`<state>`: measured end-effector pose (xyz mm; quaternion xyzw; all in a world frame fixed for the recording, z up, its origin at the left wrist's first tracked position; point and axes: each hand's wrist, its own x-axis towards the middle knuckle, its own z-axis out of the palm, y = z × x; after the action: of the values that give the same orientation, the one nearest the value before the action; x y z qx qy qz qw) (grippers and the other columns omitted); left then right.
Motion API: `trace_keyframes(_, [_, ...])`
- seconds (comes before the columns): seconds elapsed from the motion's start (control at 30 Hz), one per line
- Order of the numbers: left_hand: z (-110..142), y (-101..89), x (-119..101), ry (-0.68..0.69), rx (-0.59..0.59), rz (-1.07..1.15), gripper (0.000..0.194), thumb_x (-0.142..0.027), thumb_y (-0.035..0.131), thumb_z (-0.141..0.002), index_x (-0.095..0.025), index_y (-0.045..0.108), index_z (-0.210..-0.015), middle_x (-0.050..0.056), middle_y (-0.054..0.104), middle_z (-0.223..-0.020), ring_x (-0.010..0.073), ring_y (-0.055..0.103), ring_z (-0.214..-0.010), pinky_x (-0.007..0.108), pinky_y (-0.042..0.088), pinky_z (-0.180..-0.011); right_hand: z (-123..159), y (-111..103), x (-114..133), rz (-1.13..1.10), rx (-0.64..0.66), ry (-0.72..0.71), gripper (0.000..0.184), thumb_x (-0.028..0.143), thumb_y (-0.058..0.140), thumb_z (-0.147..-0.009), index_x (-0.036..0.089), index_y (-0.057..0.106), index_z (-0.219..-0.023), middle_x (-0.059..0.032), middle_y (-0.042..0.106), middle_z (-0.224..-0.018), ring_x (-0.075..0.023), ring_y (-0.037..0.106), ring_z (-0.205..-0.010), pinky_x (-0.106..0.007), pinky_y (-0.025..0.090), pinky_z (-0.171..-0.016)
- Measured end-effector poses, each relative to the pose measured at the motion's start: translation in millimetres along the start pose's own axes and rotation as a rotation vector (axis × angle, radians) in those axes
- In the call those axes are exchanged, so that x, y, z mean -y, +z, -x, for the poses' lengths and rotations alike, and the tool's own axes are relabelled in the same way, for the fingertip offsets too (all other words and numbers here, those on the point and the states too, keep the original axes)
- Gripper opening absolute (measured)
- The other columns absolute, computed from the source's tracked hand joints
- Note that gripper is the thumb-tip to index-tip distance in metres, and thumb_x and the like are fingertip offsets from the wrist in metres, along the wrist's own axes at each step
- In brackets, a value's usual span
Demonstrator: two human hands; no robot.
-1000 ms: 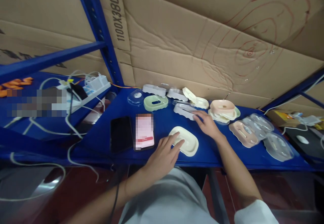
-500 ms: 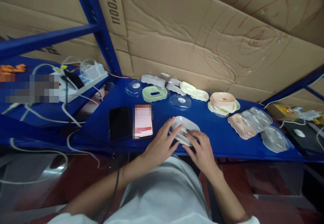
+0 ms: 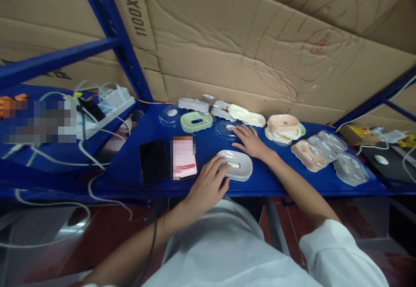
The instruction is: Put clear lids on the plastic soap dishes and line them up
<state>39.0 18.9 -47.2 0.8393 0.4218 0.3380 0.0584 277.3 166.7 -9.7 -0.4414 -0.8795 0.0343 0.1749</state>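
Note:
A light grey oval soap dish (image 3: 243, 170) with a pale slot in its middle sits upright near the table's front edge. My left hand (image 3: 209, 182) grips its left side, fingers over the rim and thumb at the near edge. Farther back, my right hand (image 3: 251, 142) stretches over the right end of a clear plastic lid (image 3: 222, 130) bearing a round white sticker. The fingers are extended and hide part of that lid; whether they touch it I cannot tell.
Behind are a green soap dish (image 3: 196, 123), a cream tray (image 3: 250, 117) and another clear lid (image 3: 169, 116). Stacked dishes (image 3: 282, 124), a pink dish (image 3: 307, 157) and lids (image 3: 351, 170) lie right. A lit phone (image 3: 183, 159) and black device (image 3: 154, 161) lie left.
My right hand has left the grey soap dish and moved back to the clear lid. My left hand stays at the dish's left side. The view has shifted slightly.

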Motion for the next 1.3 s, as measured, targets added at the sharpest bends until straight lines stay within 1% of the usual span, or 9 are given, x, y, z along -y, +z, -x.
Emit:
trace_keyframes(0.1, [1.0, 0.1, 0.6, -0.001, -0.031, 0.019, 0.025, -0.017, 0.056, -0.104, -0.02, 0.068, -0.125, 0.014, 0.067, -0.138, 0.0332, 0.053, -0.146, 0.052, 0.054, -0.114, 0.7, 3.1, -6.0, -0.014, -0.025, 0.028, 0.057, 0.049, 0.067, -0.101, 0.019, 0.064, -0.149, -0.018, 0.063, -0.137, -0.0362, 0.061, -0.132, -0.06, 0.044, -0.119])
trace_keyframes(0.23, [1.5, 0.4, 1.1, 0.007, -0.043, 0.045, 0.024, -0.02, 0.059, -0.105, -0.022, 0.067, -0.127, 0.013, 0.067, -0.139, 0.032, 0.059, -0.139, 0.051, 0.055, -0.113, 43.7, -17.9, 0.1, -0.094, -0.093, 0.083, 0.049, 0.049, 0.059, -0.106, 0.023, 0.066, -0.148, -0.0126, 0.064, -0.132, -0.0261, 0.067, -0.12, -0.044, 0.055, -0.111])
trace_keyframes(0.37, [0.9, 0.6, 1.1, -0.093, -0.107, 0.108, 0.046, -0.023, 0.066, -0.101, -0.024, 0.054, -0.146, 0.018, 0.041, -0.164, 0.0357, 0.049, -0.149, 0.053, 0.053, -0.116, 90.5, -31.6, 29.0, -0.213, -0.176, 0.113, 0.045, 0.046, 0.06, -0.106, 0.036, 0.064, -0.149, -0.0078, 0.063, -0.142, -0.0263, 0.065, -0.13, -0.046, 0.053, -0.116])
trace_keyframes(0.5, [1.2, 1.2, 1.8, -0.134, -0.107, 0.172, 0.065, -0.025, 0.067, -0.101, -0.028, 0.038, -0.159, 0.018, 0.031, -0.171, 0.0353, 0.041, -0.157, 0.056, 0.046, -0.124, 114.5, -16.3, 55.6, -0.185, -0.194, 0.046, 0.047, 0.042, 0.059, -0.106, 0.038, 0.059, -0.153, -0.0095, 0.059, -0.149, -0.0306, 0.056, -0.143, -0.054, 0.05, -0.12])
trace_keyframes(0.67, [2.5, 3.4, 5.0, -0.116, -0.056, 0.171, 0.063, -0.03, 0.062, -0.105, -0.03, 0.036, -0.162, 0.016, 0.035, -0.171, 0.034, 0.041, -0.157, 0.055, 0.043, -0.126, 121.6, 3.6, 60.4, -0.173, -0.172, -0.04, 0.053, 0.037, 0.06, -0.106, 0.04, 0.052, -0.158, -0.0095, 0.058, -0.151, -0.0333, 0.049, -0.15, -0.061, 0.047, -0.123])
trace_keyframes(0.97, [3.4, 3.9, 7.2, -0.112, -0.048, 0.17, 0.048, -0.035, 0.064, -0.105, -0.025, 0.051, -0.15, 0.018, 0.042, -0.165, 0.0334, 0.046, -0.153, 0.053, 0.044, -0.125, 122.2, -2.2, 59.9, -0.145, -0.084, -0.151, 0.062, 0.028, 0.053, -0.109, 0.039, 0.036, -0.167, -0.008, 0.055, -0.159, -0.0295, 0.044, -0.155, -0.06, 0.036, -0.131])
trace_keyframes(1.1, [3.3, 3.8, 7.0, -0.111, -0.024, 0.164, 0.05, -0.033, 0.062, -0.106, -0.027, 0.048, -0.154, 0.017, 0.038, -0.168, 0.0341, 0.044, -0.155, 0.054, 0.044, -0.126, 122.0, 3.1, 56.3, -0.172, -0.079, -0.069, 0.066, 0.04, 0.068, -0.102, 0.038, 0.044, -0.163, -0.009, 0.029, -0.175, -0.0357, 0.023, -0.165, -0.062, 0.036, -0.129])
trace_keyframes(1.17, [3.0, 2.9, 6.0, -0.121, -0.008, 0.184, 0.054, -0.032, 0.062, -0.106, -0.029, 0.043, -0.156, 0.016, 0.035, -0.17, 0.0342, 0.041, -0.157, 0.054, 0.044, -0.126, 121.9, 3.4, 53.5, -0.206, -0.081, -0.034, 0.064, 0.042, 0.069, -0.101, 0.037, 0.046, -0.162, -0.01, 0.024, -0.177, -0.0354, 0.026, -0.164, -0.058, 0.039, -0.128])
trace_keyframes(1.3, [2.4, 0.1, 2.9, -0.154, -0.012, 0.233, 0.059, -0.032, 0.063, -0.105, -0.029, 0.039, -0.158, 0.017, 0.022, -0.176, 0.0364, 0.041, -0.157, 0.056, 0.047, -0.124, 130.2, -3.7, 46.7, -0.219, -0.179, 0.031, 0.059, 0.036, 0.069, -0.102, 0.039, 0.051, -0.158, -0.0093, 0.039, -0.172, -0.0328, 0.044, -0.156, -0.051, 0.044, -0.127])
